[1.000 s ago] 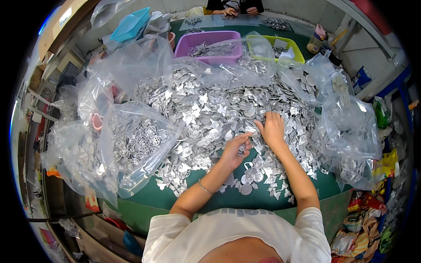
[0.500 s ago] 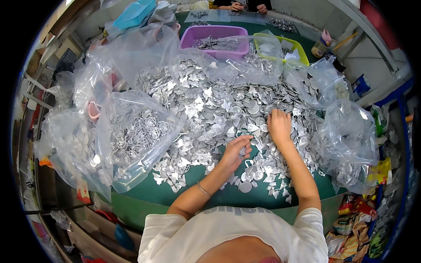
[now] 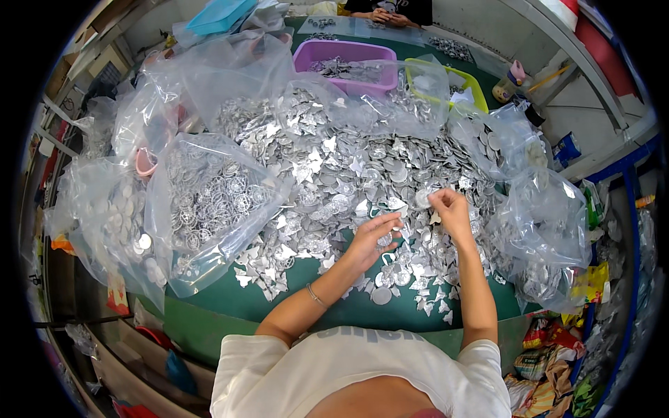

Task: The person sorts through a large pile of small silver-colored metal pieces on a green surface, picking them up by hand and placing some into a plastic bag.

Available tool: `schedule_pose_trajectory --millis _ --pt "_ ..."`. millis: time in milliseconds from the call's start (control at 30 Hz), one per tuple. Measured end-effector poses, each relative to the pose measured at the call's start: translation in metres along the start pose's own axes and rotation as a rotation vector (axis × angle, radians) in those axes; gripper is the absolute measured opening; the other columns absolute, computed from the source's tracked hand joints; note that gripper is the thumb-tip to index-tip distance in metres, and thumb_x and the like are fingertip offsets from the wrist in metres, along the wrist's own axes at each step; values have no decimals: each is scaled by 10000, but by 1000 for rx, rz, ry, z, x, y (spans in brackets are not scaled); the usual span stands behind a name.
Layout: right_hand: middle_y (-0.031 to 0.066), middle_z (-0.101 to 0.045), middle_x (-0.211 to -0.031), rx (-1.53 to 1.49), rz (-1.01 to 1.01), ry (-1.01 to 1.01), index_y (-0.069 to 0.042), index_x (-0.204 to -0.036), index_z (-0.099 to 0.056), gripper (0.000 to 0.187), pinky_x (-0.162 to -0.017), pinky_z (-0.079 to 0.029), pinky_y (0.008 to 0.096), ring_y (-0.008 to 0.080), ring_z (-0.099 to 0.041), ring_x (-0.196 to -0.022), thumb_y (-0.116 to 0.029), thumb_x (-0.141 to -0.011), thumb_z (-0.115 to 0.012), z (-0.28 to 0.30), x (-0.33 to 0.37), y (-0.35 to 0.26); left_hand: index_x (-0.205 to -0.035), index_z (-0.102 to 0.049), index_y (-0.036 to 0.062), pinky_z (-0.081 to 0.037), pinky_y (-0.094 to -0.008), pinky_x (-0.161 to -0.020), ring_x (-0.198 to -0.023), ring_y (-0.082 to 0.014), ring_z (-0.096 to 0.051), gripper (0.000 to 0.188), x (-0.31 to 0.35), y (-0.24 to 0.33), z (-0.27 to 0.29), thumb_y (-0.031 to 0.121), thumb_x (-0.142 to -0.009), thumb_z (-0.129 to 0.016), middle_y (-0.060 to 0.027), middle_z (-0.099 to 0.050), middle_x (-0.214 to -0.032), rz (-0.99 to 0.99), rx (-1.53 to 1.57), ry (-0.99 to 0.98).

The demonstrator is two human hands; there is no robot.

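A large heap of small silver metal pieces (image 3: 334, 188), some round discs and some jagged shapes, spreads over the green tabletop (image 3: 223, 306). Between thumb and fingertips, my right hand (image 3: 453, 212) pinches a round silver disc (image 3: 423, 198) just above the heap. My left hand (image 3: 373, 244), palm turned toward the right, curls its fingers around a small round silver piece (image 3: 385, 240); part of that piece is hidden. Near the front of the heap, below my hands, lies a flat round disc (image 3: 381, 296) on the green surface.
Clear plastic bags hold silver rings (image 3: 219, 202) at left and more pieces (image 3: 543, 230) at right. A purple basin (image 3: 380, 87) and a yellow-green basin (image 3: 479, 94) stand behind the heap. Another person's hands (image 3: 387, 17) are at the far edge. Shelving flanks the table.
My right hand has drawn back from the heap toward me and now shows a round disc in its fingers. The left hand stays nearly in place, its fingers slightly more spread.
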State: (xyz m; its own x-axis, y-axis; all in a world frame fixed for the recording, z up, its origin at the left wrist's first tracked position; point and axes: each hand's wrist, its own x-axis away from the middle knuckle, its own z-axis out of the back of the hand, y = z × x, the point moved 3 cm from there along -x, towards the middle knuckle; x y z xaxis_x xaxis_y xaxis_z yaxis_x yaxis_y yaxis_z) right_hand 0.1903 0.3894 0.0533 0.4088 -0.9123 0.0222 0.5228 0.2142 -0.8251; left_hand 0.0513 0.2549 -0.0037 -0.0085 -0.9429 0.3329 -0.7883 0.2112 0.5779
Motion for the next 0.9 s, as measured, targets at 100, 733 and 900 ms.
schedule_pose_trajectory --millis 100,733,900 --pt "21 -612 -727 -457 -174 -298 25 -760 -611 180 -639 -411 227 60 -524 -706 -143 -818 -636 -17 22 -10 -1235 -459 32 -448 -395 -892 -1062 -261 -537 400 2 3 -12 262 -910 -503 -92 -544 -1153 64 185 -36" --pt "84 -565 -712 193 420 225 -45 -716 -584 138 -778 -351 380 266 -522 -764 -150 -718 -675 -37 2 -16 -1213 -502 86 -447 -250 -723 -831 -116 -541 350 0 3 1 221 -891 -531 2 -551 -954 95 173 70" --pt "86 -584 -746 218 729 -179 -29 -732 -599 116 -746 -386 372 266 -527 -766 -127 -729 -661 -44 34 -48 -1180 -521 94 -445 -270 -798 -902 -126 -558 337 6 16 -11 167 -855 -571 -19 -570 -1032 106 282 148"
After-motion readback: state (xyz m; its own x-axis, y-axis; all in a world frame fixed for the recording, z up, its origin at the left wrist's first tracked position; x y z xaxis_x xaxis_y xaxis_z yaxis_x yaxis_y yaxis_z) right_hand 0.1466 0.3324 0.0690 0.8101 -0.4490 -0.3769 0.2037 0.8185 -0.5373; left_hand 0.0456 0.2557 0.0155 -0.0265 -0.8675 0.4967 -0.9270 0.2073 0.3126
